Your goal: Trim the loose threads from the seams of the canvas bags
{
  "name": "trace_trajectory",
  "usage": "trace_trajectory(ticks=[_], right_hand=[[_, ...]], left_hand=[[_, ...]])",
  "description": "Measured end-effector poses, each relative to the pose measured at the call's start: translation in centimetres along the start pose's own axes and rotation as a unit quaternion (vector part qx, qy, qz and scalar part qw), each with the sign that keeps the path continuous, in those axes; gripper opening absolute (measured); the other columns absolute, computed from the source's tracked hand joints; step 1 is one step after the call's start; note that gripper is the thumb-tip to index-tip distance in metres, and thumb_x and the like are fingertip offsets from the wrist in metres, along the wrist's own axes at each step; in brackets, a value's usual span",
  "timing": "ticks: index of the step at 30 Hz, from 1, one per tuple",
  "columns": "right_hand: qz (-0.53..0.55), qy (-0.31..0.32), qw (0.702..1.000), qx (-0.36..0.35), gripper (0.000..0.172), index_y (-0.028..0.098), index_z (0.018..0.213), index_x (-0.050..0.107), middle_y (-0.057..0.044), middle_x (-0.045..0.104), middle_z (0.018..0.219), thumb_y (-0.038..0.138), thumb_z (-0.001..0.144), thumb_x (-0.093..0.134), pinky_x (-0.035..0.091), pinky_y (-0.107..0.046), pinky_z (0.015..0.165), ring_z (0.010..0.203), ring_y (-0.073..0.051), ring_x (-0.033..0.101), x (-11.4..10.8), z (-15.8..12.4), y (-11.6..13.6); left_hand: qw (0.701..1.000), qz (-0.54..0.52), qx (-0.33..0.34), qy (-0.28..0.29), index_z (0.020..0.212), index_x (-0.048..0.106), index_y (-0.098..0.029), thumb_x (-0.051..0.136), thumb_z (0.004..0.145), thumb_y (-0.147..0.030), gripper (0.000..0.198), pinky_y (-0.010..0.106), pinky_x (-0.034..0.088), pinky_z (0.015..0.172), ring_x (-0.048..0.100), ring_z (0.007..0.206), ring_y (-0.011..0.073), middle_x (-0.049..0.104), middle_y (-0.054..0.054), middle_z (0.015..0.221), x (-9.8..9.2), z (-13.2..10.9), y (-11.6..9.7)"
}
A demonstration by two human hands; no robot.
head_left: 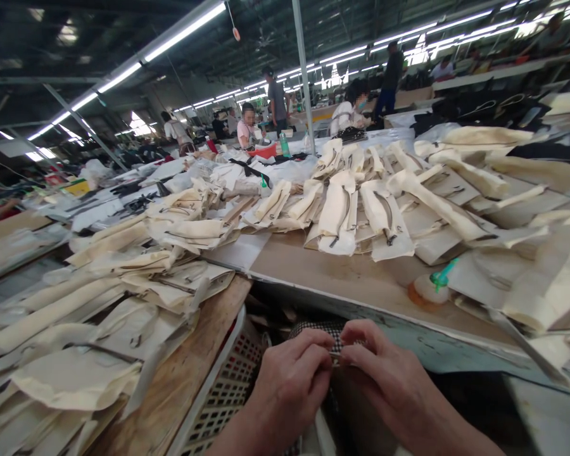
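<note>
Low in the head view, my left hand (292,380) and my right hand (384,367) are close together over my lap. The fingers of both are bent and pinched on something small and thin between them, too small to name. Checkered cloth (316,328) shows just behind the fingertips. Beyond my hands, cream fabric pieces with dark zipper-like strips (336,212) lie in rows on the table (308,266). A glue bottle with a green nozzle (432,288) stands on the table to the right.
A white plastic basket (225,386) is left of my left hand, beside a wooden board (190,367). More cream pieces (76,373) are heaped at the left. Several people work farther back, one in a pink top (247,132). A green bottle (284,144) stands there.
</note>
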State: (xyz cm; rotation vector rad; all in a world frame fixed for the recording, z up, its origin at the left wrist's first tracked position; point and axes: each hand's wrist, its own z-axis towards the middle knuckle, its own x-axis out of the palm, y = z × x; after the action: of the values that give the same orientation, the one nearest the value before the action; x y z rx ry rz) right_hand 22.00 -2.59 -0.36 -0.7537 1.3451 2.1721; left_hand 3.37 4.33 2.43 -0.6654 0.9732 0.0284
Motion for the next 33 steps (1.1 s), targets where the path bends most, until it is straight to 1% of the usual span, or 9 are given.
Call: trace_trajectory(ticks=[3, 6, 11, 14, 17, 21, 26, 30, 33], right_hand=[[-0.042, -0.013, 0.999, -0.01, 0.017, 0.02, 0.093, 0.055, -0.008, 0.052, 0.106, 0.008, 0.092, 0.042, 0.051, -0.032, 0.066, 0.084, -0.02, 0.06, -0.3, 0.0, -0.1], [-0.046, -0.028, 0.998, -0.024, 0.02, 0.02, 0.098, 0.059, -0.009, 0.054, 0.111, 0.007, 0.092, 0.045, 0.052, -0.033, 0.073, 0.093, -0.022, 0.06, -0.5, 0.0, -0.5], [-0.01, -0.036, 0.999, -0.036, 0.029, 0.022, 0.107, 0.063, -0.009, 0.056, 0.115, 0.004, 0.091, 0.046, 0.053, -0.032, 0.079, 0.1, -0.02, 0.06, -0.4, 0.0, -0.9], [0.033, -0.035, 0.998, -0.042, 0.036, 0.023, 0.111, 0.064, -0.008, 0.056, 0.114, 0.002, 0.09, 0.044, 0.054, -0.029, 0.08, 0.101, -0.019, 0.059, -0.2, 0.1, -1.2], [0.081, -0.033, 0.996, -0.033, 0.034, 0.023, 0.109, 0.064, -0.007, 0.056, 0.111, 0.002, 0.091, 0.045, 0.053, -0.026, 0.082, 0.1, -0.017, 0.06, 0.0, 0.2, -1.5], [0.105, -0.018, 0.994, 0.0, 0.026, 0.023, 0.105, 0.065, -0.006, 0.055, 0.108, 0.008, 0.093, 0.047, 0.052, -0.026, 0.085, 0.099, -0.017, 0.06, -0.1, 0.1, -1.9], [0.124, -0.001, 0.992, 0.036, 0.023, 0.021, 0.098, 0.065, -0.005, 0.053, 0.102, 0.009, 0.094, 0.045, 0.051, -0.025, 0.08, 0.093, -0.016, 0.059, -0.8, 0.3, -1.6], [0.155, -0.008, 0.987, 0.031, 0.026, 0.021, 0.097, 0.065, -0.004, 0.053, 0.102, 0.005, 0.091, 0.044, 0.049, -0.026, 0.083, 0.096, -0.016, 0.057, -1.0, 0.8, -1.4], [0.178, -0.012, 0.983, 0.036, 0.027, 0.021, 0.096, 0.066, -0.004, 0.054, 0.101, 0.005, 0.09, 0.046, 0.048, -0.027, 0.086, 0.097, -0.016, 0.056, -0.7, 0.9, -1.6]], left_hand=[[1.0, -0.006, 0.002, 0.003, 0.086, 0.055, -0.017, 0.051, 0.087, -0.005, 0.013, 0.024, 0.051, 0.075, 0.064, 0.087, 0.0156, 0.065, 0.005, 0.103, -0.1, 0.3, 0.0], [1.0, -0.006, 0.003, 0.006, 0.086, 0.055, -0.018, 0.051, 0.088, -0.006, 0.013, 0.024, 0.052, 0.076, 0.063, 0.089, 0.0158, 0.064, 0.005, 0.105, 0.0, 0.4, 0.2], [1.0, -0.005, -0.003, 0.016, 0.087, 0.053, -0.018, 0.05, 0.088, -0.006, 0.013, 0.025, 0.052, 0.077, 0.063, 0.092, 0.0162, 0.063, 0.005, 0.107, 0.1, 0.6, 0.3], [1.0, -0.002, -0.003, 0.025, 0.085, 0.052, -0.018, 0.051, 0.087, -0.006, 0.012, 0.024, 0.051, 0.074, 0.062, 0.088, 0.0161, 0.063, 0.005, 0.1, 0.0, 0.9, 0.2], [0.999, -0.003, -0.004, 0.032, 0.084, 0.053, -0.018, 0.051, 0.086, -0.005, 0.013, 0.023, 0.051, 0.071, 0.062, 0.083, 0.0151, 0.063, 0.005, 0.095, 0.0, 1.3, 0.1], [0.999, -0.011, -0.01, 0.028, 0.085, 0.055, -0.017, 0.053, 0.085, -0.004, 0.013, 0.022, 0.05, 0.07, 0.062, 0.083, 0.0145, 0.064, 0.004, 0.096, 0.5, 1.8, 0.1], [1.0, 0.001, 0.014, -0.001, 0.09, 0.061, -0.017, 0.054, 0.087, -0.006, 0.013, 0.022, 0.052, 0.072, 0.063, 0.082, 0.0145, 0.065, 0.005, 0.096, 1.1, 2.2, 0.3], [0.998, -0.001, 0.04, -0.046, 0.09, 0.064, -0.017, 0.056, 0.087, -0.005, 0.014, 0.022, 0.053, 0.074, 0.066, 0.084, 0.0145, 0.068, 0.006, 0.097, 1.5, 2.1, 0.6], [0.996, -0.011, 0.038, -0.077, 0.087, 0.064, -0.016, 0.058, 0.085, -0.004, 0.014, 0.024, 0.054, 0.075, 0.067, 0.084, 0.0152, 0.069, 0.006, 0.095, 1.9, 1.8, 0.8]])
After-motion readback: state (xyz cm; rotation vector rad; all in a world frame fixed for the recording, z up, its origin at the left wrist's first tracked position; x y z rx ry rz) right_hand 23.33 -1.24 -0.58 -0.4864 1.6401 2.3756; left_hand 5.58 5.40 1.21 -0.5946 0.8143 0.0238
